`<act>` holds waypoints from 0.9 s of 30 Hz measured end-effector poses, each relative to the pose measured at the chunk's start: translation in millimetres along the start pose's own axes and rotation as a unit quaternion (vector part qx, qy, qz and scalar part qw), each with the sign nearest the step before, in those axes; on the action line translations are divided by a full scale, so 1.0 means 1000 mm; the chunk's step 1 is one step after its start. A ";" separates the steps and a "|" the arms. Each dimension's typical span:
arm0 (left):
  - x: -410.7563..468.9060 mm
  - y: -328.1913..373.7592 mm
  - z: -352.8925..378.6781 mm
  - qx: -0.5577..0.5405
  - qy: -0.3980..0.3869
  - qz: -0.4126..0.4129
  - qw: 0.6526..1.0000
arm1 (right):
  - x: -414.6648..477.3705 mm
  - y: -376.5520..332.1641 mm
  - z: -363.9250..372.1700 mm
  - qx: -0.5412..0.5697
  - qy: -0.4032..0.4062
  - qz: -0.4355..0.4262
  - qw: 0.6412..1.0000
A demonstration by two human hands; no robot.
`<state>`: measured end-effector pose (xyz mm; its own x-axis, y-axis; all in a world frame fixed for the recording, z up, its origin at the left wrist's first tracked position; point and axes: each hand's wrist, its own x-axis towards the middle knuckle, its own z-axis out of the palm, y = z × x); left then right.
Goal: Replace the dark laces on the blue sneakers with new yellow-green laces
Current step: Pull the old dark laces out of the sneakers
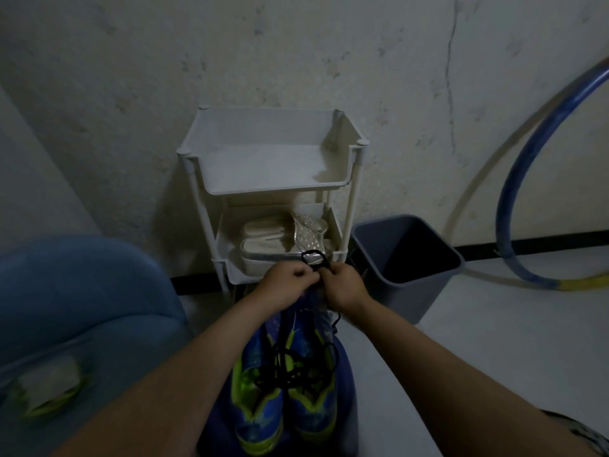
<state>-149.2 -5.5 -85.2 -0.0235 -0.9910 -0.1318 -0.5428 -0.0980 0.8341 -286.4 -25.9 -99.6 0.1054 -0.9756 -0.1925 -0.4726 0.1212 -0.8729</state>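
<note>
Two blue sneakers (pixel 283 390) with yellow-green trim lie side by side between my forearms, toes toward me. A tangle of dark laces (pixel 296 371) is heaped on top of them. My left hand (pixel 286 285) and my right hand (pixel 346 285) meet above the sneakers' far end, both pinching a loop of dark lace (pixel 314 258) that sticks up between them. At the left, a blurred pale packet with yellow-green laces (pixel 49 390) rests on a blue seat.
A white two-tier rack (pixel 211 189) stands against the wall, with pale shoes (pixel 263 245) on its lower shelf. A grey bin (pixel 408 268) stands right of it. A blue hoop (pixel 514 206) leans on the wall at right. The blue seat (pixel 82 308) fills the left.
</note>
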 end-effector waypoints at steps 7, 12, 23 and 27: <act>-0.001 0.022 -0.021 -0.257 0.090 0.002 0.962 | -0.009 -0.002 -0.009 -0.111 -0.014 -0.001 0.994; -0.011 0.031 -0.025 -0.342 0.085 0.009 0.936 | -0.019 -0.017 -0.012 0.050 -0.030 -0.013 0.998; -0.052 0.042 -0.015 -0.395 -0.026 -0.120 0.910 | -0.059 -0.080 -0.027 0.311 -0.109 -0.050 0.943; -0.077 0.054 -0.010 -0.314 -0.109 -0.089 0.939 | -0.071 -0.085 -0.034 0.268 -0.060 -0.085 0.958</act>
<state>-168.7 64.3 -24.4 -0.1868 -0.9183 -0.3490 0.0454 -0.3629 0.9307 -283.1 27.1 3.6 0.2550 -0.9656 -0.0500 0.0728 0.0707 -0.9948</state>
